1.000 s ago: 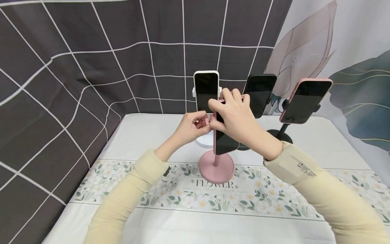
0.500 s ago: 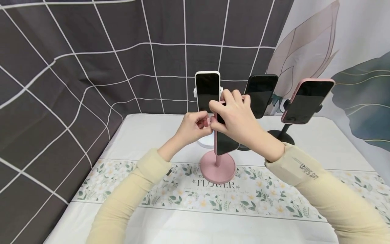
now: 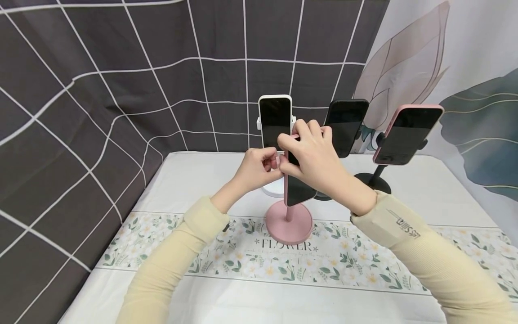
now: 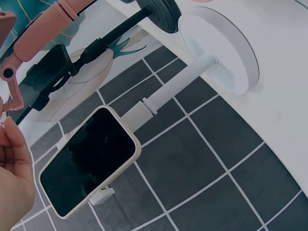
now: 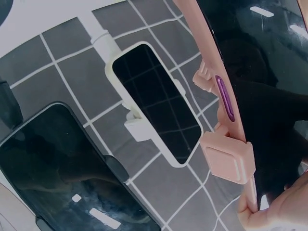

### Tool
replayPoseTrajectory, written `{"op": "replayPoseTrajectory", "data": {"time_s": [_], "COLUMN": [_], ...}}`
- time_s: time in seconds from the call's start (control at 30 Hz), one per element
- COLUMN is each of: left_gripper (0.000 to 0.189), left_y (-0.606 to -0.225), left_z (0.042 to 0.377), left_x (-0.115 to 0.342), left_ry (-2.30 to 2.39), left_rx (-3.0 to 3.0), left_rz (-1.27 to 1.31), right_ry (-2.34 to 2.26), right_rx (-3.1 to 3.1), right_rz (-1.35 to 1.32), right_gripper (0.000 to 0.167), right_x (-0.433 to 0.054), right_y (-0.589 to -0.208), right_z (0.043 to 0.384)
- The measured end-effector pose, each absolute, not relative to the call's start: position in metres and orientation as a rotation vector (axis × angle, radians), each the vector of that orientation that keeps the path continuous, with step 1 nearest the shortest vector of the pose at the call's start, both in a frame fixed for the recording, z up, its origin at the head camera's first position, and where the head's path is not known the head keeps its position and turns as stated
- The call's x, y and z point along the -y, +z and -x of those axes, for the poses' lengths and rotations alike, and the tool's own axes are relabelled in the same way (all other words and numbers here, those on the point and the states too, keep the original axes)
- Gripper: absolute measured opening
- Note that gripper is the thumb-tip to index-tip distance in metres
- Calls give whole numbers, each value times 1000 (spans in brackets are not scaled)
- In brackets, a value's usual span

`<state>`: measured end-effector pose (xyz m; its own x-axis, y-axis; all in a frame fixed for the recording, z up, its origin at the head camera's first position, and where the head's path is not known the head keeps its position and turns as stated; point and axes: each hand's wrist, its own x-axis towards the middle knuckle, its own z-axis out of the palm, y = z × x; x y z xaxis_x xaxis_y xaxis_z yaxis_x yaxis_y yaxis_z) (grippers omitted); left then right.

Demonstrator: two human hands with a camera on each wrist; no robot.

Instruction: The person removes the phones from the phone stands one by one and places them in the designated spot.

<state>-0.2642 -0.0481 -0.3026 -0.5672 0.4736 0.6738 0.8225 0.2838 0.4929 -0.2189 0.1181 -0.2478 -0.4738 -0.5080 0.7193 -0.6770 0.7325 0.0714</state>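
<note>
Little moved since earlier. Arched right hand (image 3: 312,153) grips pink-edged, black-screened rectangular phone (image 3: 299,192). Left hand (image 3: 259,167) curled beside it, hold unclear.

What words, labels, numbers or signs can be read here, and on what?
"FLOWER": on the tablecloth's floral strip, between two small star-like marks.
Fine script under that word: too small to read.
Lettering on the right sleeve's cuff: too blurred to read for sure.
Front pink phone, white-cased phone, black phone, rear pink phone: no readable text.
</note>
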Motion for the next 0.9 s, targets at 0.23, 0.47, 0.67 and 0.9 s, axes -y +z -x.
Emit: {"op": "replayPoseTrajectory", "data": {"time_s": [0.23, 0.47, 0.67, 0.9], "left_gripper": [15, 13, 13, 15], "left_y": [-304, -305, -306, -306], "left_z": [265, 264, 265, 266], "left_x": [48, 48, 47, 46], "left_ry": [-1236, -1262, -1278, -1295], "left_rx": [2178, 2161, 2150, 2130], "left_rz": [1199, 1195, 1184, 1175], "right_ry": [329, 428, 500, 556], "right_rx": [2133, 2099, 2080, 2046], "right_rz": [-986, -1036, -1059, -1067], "right_gripper": [4, 4, 2, 7], "right_x": [-121, -122, -121, -122], "right_y": [-250, -250, -250, -252], "right_z": [220, 222, 224, 226]}}
